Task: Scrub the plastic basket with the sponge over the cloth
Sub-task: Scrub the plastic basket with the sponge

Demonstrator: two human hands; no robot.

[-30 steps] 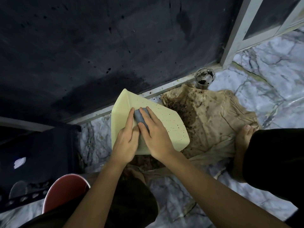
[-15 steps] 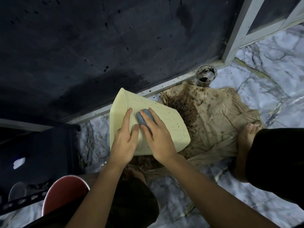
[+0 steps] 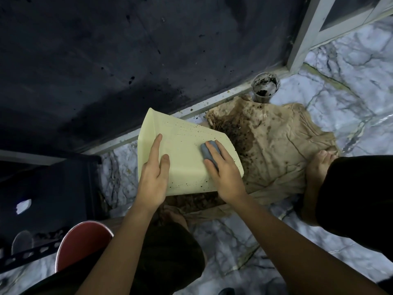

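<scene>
A pale yellow plastic basket lies upside down, its perforated bottom facing up, tilted over a beige cloth stained with brown dirt. My left hand lies flat on the basket's left side, holding it steady. My right hand presses a grey-blue sponge onto the basket's right half; only the sponge's upper end shows past my fingers.
A dirty cup stands at the wall's base beyond the cloth. A dark wall rises behind. A black crate and a red stool sit at left. My bare foot rests on the cloth's right edge on the marble floor.
My right hand slid the sponge to the right across the basket, away from my left hand. My left hand stayed on the basket's left side.
</scene>
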